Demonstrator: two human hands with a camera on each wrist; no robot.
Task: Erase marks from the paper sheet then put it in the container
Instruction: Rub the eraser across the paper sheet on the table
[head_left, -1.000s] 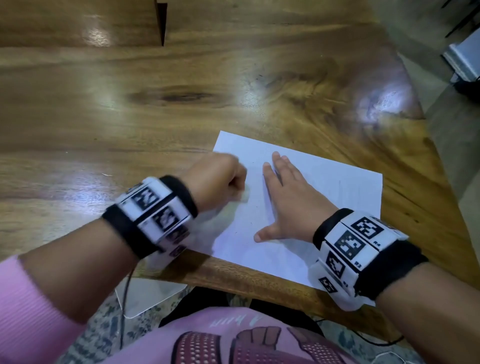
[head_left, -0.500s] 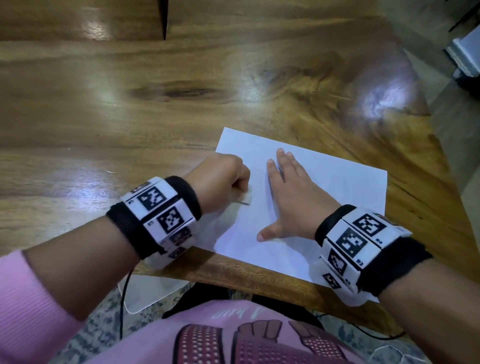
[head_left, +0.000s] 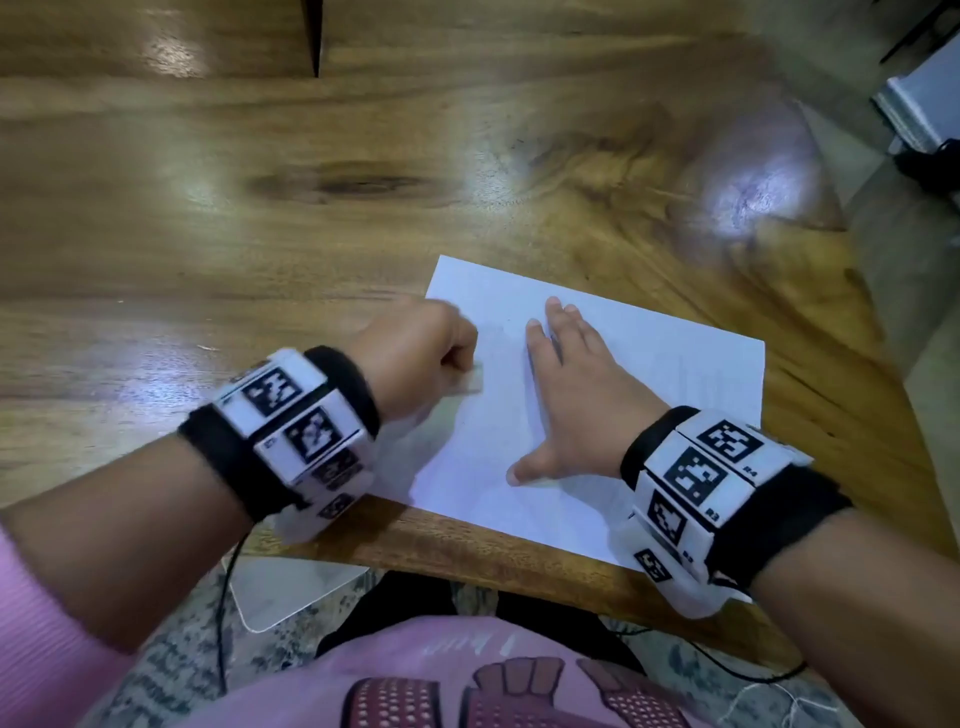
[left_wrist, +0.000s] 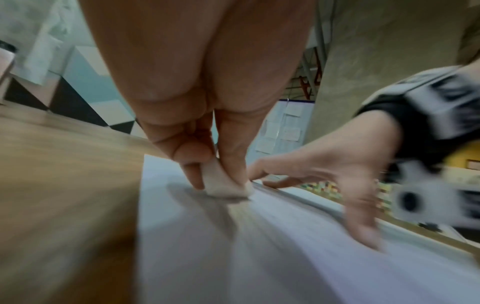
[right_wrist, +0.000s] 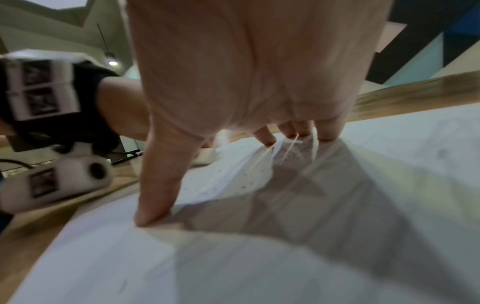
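A white paper sheet (head_left: 649, 395) lies on the wooden table (head_left: 260, 234), its near edge at the table's front edge. My left hand (head_left: 415, 358) is curled in a fist and pinches a small off-white eraser (head_left: 470, 382) against the sheet's left part. In the left wrist view the eraser (left_wrist: 226, 185) sits between thumb and fingers, its tip on the paper (left_wrist: 285, 257). My right hand (head_left: 571, 410) lies flat on the sheet with fingers straight and thumb spread, pressing it down. In the right wrist view small eraser crumbs dot the paper (right_wrist: 337, 226) near the fingertips (right_wrist: 301, 131). No container is in view.
The table stretches bare to the left and far side, with a dark gap (head_left: 311, 36) between boards at the back. The table's right edge drops to the floor, where a white object (head_left: 924, 104) stands. A white plate-like thing (head_left: 291, 592) lies below the front edge.
My left hand with the eraser has shifted back and forth over the same left part of the sheet, a rubbing motion. My right hand stays flat in place.
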